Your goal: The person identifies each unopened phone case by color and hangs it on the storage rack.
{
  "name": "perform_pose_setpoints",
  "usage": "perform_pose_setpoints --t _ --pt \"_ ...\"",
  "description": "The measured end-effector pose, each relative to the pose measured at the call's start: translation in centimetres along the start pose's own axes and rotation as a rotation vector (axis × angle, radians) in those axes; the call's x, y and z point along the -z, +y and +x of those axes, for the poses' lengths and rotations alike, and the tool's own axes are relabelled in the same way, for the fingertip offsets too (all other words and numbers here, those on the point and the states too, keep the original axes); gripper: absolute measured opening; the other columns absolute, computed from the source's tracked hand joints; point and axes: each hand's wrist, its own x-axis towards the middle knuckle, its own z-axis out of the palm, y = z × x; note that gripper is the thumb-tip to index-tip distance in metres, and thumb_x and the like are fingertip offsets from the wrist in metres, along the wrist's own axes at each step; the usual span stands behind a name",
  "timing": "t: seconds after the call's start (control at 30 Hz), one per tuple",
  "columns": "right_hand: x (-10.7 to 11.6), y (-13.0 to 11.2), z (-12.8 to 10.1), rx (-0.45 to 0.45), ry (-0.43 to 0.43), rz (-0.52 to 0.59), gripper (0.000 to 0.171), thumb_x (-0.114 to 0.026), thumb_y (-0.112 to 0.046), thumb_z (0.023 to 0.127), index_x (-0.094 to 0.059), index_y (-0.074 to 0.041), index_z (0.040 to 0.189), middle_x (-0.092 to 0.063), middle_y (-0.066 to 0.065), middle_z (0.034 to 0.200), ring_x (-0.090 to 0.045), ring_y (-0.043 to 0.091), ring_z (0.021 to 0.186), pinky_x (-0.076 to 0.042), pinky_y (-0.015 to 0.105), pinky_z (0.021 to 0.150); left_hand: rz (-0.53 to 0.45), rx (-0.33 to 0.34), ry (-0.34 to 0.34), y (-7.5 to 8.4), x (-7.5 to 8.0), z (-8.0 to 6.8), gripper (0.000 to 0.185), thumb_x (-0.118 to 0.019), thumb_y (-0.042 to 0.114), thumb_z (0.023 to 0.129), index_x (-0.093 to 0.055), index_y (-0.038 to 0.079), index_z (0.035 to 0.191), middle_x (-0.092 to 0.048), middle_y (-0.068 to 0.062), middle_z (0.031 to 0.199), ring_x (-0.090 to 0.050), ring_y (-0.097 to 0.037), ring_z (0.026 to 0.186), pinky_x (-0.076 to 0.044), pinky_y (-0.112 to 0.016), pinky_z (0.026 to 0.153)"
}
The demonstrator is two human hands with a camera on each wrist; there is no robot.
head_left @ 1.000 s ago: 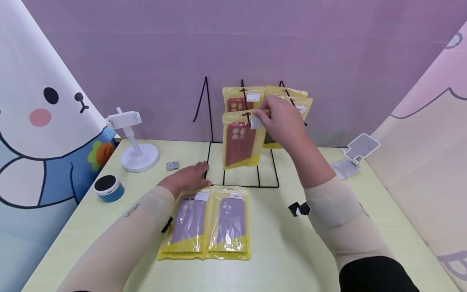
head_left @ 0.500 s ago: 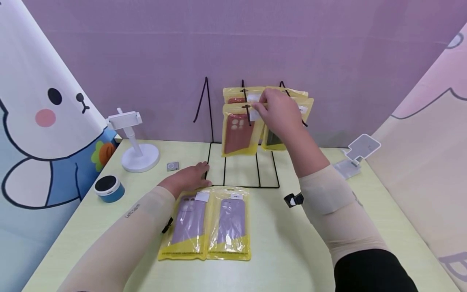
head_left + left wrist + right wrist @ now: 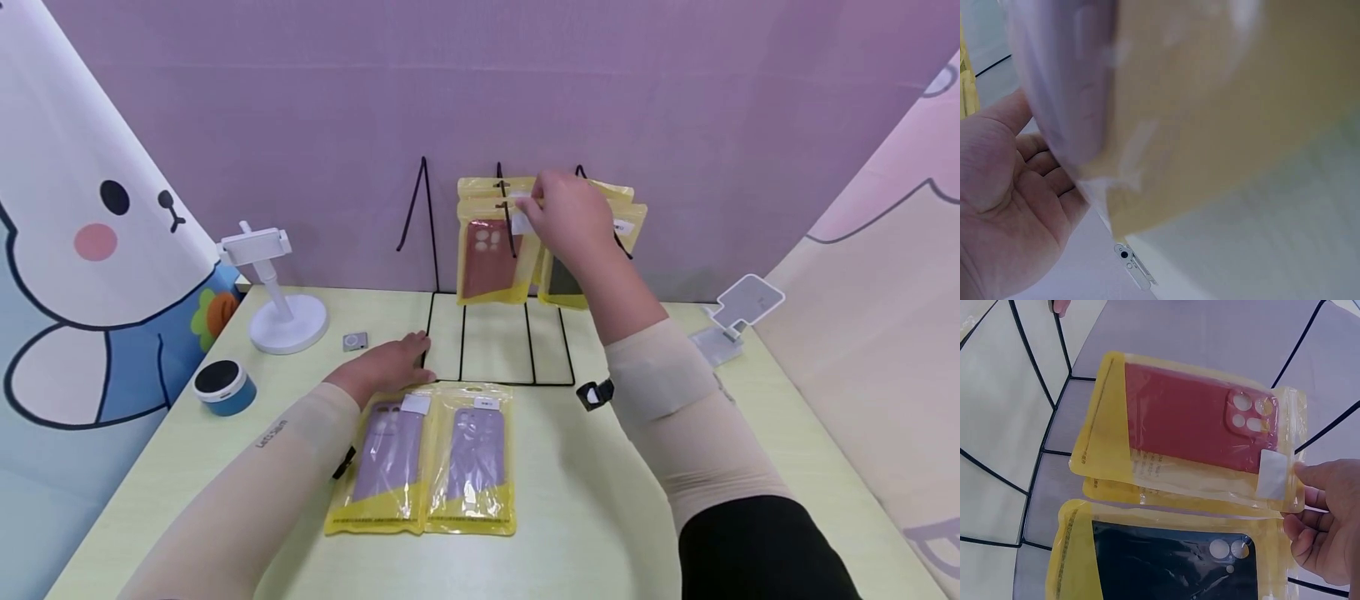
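Note:
In the head view, my right hand (image 3: 573,218) pinches the top edge of a bagged red phone case (image 3: 491,258). This yellow-edged pouch is on the middle hook of a black wire display rack (image 3: 531,342), in front of another pouch (image 3: 472,187). Beside it, a bagged dark phone case (image 3: 1172,562) hangs on the right hook. My left hand (image 3: 386,365) lies at the rack's left base bar, fingertips against the wire; its palm (image 3: 1016,194) shows in the left wrist view, partly behind plastic. Two bagged purple phone cases (image 3: 386,450) lie side by side in front of the rack.
On the left stand a white phone stand (image 3: 288,321) and a small blue round speaker (image 3: 225,387). A small grey gadget (image 3: 355,341) lies near my left hand. At the far right is a clear-based holder (image 3: 738,312). The rack's left hook (image 3: 412,204) carries nothing.
My right hand has moved back and up along the middle hook, sliding the red case's pouch toward the one behind it. My left hand has stayed at the rack's base.

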Motion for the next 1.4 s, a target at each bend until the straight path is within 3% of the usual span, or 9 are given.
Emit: perform_pose_setpoints --t 0.47,0.63,0.8,1.0,1.1,1.2,1.4 --pt "0.1 0.2 0.6 -0.026 -0.040 0.002 0.045 -0.047 -0.050 0.100 -0.055 -0.011 0.120 -0.060 0.006 0.116 -0.056 0.025 0.091 -0.051 0.043 0.078 0.002 -0.023 -0.008 0.3 0.1 -0.1 0.078 -0.054 0.046 0.099 -0.019 0.009 0.157 -0.009 -0.015 0.165 -0.014 -0.035 0.151 -0.018 -0.050 0.123" --pt "0.1 0.2 -0.5 0.000 0.006 0.071 0.053 -0.049 -0.048 0.099 -0.046 -0.009 0.135 -0.047 0.012 0.137 -0.053 0.029 0.108 -0.049 0.045 0.093 0.010 -0.030 -0.006 0.2 0.1 0.0 0.078 -0.054 0.046 0.099 -0.019 0.009 0.157 -0.009 -0.016 0.165 -0.013 -0.035 0.151 -0.017 -0.050 0.123" --pt "0.1 0.2 -2.6 0.067 0.065 0.084 0.056 -0.050 -0.046 0.099 -0.040 -0.009 0.141 -0.040 0.014 0.143 -0.051 0.030 0.111 -0.048 0.046 0.097 0.002 -0.020 -0.008 0.3 0.2 0.1 0.078 -0.054 0.046 0.099 -0.018 0.011 0.158 -0.008 -0.013 0.165 -0.013 -0.034 0.151 -0.017 -0.050 0.123" --pt "-0.2 0.7 -5.7 0.124 0.089 0.046 0.057 -0.052 -0.045 0.099 -0.041 -0.008 0.141 -0.041 0.015 0.139 -0.054 0.027 0.089 -0.053 0.043 0.078 0.001 -0.015 -0.009 0.2 0.2 0.0 0.077 -0.054 0.045 0.099 -0.017 0.010 0.158 -0.007 -0.014 0.165 -0.013 -0.036 0.151 -0.017 -0.051 0.122" --pt "-0.5 1.2 -7.2 0.128 0.074 0.047 0.060 -0.053 -0.046 0.098 -0.040 -0.008 0.142 -0.041 0.016 0.139 -0.055 0.028 0.086 -0.053 0.045 0.075 -0.014 -0.002 -0.018 0.0 0.2 0.0 0.078 -0.053 0.045 0.099 -0.016 0.011 0.158 -0.006 -0.013 0.165 -0.012 -0.035 0.151 -0.017 -0.051 0.122" --pt "-1.2 2.0 -8.6 0.142 0.033 0.046 0.061 -0.054 -0.048 0.097 -0.041 -0.008 0.142 -0.043 0.016 0.140 -0.057 0.031 0.094 -0.053 0.049 0.081 -0.020 0.003 -0.025 -0.1 0.2 -0.1 0.077 -0.052 0.046 0.100 -0.015 0.012 0.158 -0.006 -0.013 0.165 -0.011 -0.035 0.151 -0.016 -0.051 0.123" --pt "-3.4 4.2 -10.6 0.160 -0.136 0.053 0.060 -0.057 -0.050 0.096 -0.046 -0.013 0.142 -0.046 0.010 0.142 -0.058 0.030 0.112 -0.053 0.051 0.091 -0.043 0.003 -0.028 -0.1 0.2 -0.1 0.077 -0.052 0.045 0.100 -0.015 0.012 0.158 -0.005 -0.013 0.165 -0.011 -0.035 0.151 -0.017 -0.052 0.122"
